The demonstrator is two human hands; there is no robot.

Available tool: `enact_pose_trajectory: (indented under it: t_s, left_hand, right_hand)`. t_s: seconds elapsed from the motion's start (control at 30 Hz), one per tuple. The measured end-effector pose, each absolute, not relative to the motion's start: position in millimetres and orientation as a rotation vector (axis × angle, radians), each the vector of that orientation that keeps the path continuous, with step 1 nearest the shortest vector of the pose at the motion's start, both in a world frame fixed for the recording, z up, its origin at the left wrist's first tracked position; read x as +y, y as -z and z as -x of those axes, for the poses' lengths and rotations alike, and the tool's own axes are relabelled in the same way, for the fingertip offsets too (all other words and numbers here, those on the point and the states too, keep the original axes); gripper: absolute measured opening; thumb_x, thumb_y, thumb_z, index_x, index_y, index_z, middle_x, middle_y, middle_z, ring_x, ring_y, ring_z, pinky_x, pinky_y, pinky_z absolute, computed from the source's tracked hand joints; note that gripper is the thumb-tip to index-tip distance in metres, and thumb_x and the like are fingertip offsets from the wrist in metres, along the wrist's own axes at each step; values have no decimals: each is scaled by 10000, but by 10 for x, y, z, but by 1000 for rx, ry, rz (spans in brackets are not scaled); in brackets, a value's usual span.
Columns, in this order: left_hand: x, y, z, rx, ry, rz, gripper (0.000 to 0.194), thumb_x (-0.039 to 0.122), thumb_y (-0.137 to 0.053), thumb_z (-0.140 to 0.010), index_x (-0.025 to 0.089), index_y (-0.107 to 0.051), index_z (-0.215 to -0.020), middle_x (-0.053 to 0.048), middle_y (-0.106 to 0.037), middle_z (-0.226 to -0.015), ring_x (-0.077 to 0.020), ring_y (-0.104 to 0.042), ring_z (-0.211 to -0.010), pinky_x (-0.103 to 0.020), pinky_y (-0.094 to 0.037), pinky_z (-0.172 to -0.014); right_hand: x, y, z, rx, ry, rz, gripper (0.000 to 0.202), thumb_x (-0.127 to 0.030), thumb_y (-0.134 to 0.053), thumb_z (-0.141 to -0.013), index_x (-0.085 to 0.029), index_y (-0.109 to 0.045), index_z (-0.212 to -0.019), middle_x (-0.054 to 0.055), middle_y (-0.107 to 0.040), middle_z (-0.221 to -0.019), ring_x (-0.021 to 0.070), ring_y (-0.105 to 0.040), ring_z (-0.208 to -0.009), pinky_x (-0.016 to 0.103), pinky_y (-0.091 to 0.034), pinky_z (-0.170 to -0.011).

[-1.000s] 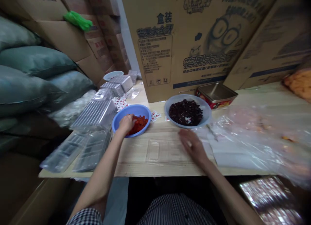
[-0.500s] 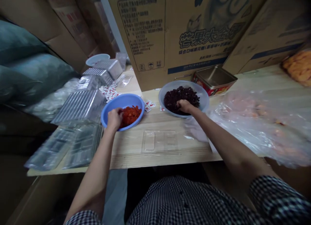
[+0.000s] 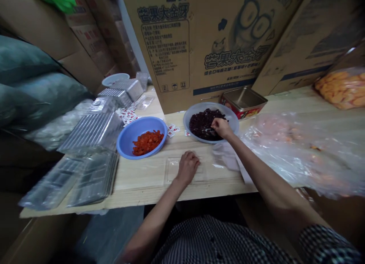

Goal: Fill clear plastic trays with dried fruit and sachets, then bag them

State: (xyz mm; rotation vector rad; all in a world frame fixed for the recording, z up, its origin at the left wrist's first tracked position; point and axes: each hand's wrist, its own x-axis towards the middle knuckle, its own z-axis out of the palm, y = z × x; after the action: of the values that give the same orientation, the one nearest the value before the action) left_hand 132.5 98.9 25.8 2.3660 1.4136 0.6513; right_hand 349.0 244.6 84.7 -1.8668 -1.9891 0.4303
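Observation:
My left hand [image 3: 188,166] is over a clear plastic tray [image 3: 172,171] near the table's front edge, its fingers curled and pressed together; what they hold, if anything, is hidden. My right hand [image 3: 221,127] is at the right side of a pale bowl [image 3: 186,121], fingers pinched just above the dark red pieces [image 3: 203,123] in it; nothing can be made out between the fingertips. To the left stands a blue bowl [image 3: 121,142] with orange-red pieces [image 3: 148,142] lying in it.
Stacked clear trays [image 3: 91,129] and small printed packets [image 3: 127,116] are on the left. A red tin [image 3: 245,102] stands behind the pale bowl. Plastic bags [image 3: 288,142] cover the right side; a large carton [image 3: 199,40] rises behind.
My left hand has left the blue bowl and moved right and nearer, over the clear tray. My right hand has lifted slightly from the dark pieces, and the view has shifted a little.

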Motion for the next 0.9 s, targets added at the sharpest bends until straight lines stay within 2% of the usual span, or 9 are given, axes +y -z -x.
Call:
enact_pose_trajectory:
  t_s: [0.07, 0.17, 0.3, 0.4, 0.47, 0.53, 0.63, 0.77, 0.9]
  left_hand:
    - [941, -292, -1256, 1428, -681, -2373, 211, 299, -546, -953, 238, -746, -926, -109, -680, -954, -254, -584, -987, -434, -484, -860]
    - [916, -576, -859, 1451, -938, -2324, 260, 305, -494, -982, 245, -705, -1122, -101, -703, -1067, -240, -609, -1038, -422, -475, -918]
    - [1165, -1043, -46, 1807, -1235, -2152, 264, 310, -474, -984, 211, -677, -1122, -82, -711, -1103, -219, -641, -1057, -375, -471, -978]
    - [1530, -1168, 493, 2196, -815, -2067, 291, 292, -483, -966, 163, -655, -1161, -111, -707, -1126, -223, -656, -1029, -346, -479, -959]
    - [1790, -1122, 716, 2243, -285, -1997, 303, 274, -582, -904, 157, -662, -1172, -128, -712, -1138, -233, -668, -1016, -315, -491, -916]
    - [2021, -1025, 825, 2178, -20, -1954, 361, 271, -728, -786, 178, -695, -1133, -125, -725, -1121, -243, -680, -994, -280, -500, -866]
    - [2230, -913, 855, 2076, 42, -1981, 384, 266, -813, -688, 197, -734, -1057, -100, -749, -1054, -235, -693, -946, -247, -497, -824]
    - [2224, -899, 901, 1975, 63, -2051, 187, 285, -719, -790, 180, -768, -937, -118, -769, -962, -250, -709, -907, -266, -493, -805]
    - [2058, -816, 984, 2025, -14, -2124, 315, 315, -508, -936, 203, -740, -1117, -138, -749, -1109, -277, -699, -1007, -304, -488, -849]
  right_hand:
    - [2137, -957, -3459, -1943, -432, 1724, 115, -235, -582, -913, -138, -643, -917, 58, -672, -844, 149, -580, -759, 237, -442, -711]
    - [1542, -934, -3277, -1912, -613, 1341, 151, -315, -587, -925, -173, -636, -907, 31, -661, -829, 153, -579, -733, 245, -434, -655]
    - [1042, -522, -2933, -2016, -710, 1289, 100, -186, -537, -903, -190, -604, -829, 21, -606, -769, 168, -571, -706, 284, -451, -665]
    - [999, -214, -2766, -2112, -617, 1294, 169, -156, -493, -911, -188, -625, -810, 69, -617, -847, 217, -601, -808, 347, -493, -742]
    - [1013, -167, -2731, -2103, -575, 1260, 193, -209, -490, -945, -187, -672, -881, 96, -628, -932, 236, -621, -871, 379, -517, -796]
    - [999, -268, -2774, -2050, -531, 1209, 226, -275, -488, -976, -193, -698, -999, 107, -628, -1004, 240, -634, -915, 390, -528, -836]
    - [989, -583, -2988, -1956, -457, 1167, 255, -327, -489, -994, -206, -697, -1079, 99, -642, -1029, 230, -638, -931, 368, -529, -823]
    - [1340, -951, -3420, -1839, -255, 1343, 258, -342, -510, -983, -181, -703, -1042, 89, -689, -983, 211, -641, -847, 334, -515, -768]
    - [2080, -1002, -3671, -2084, -230, 1903, 249, -235, -540, -941, -159, -698, -1117, 108, -706, -1080, 217, -658, -968, 310, -492, -853]
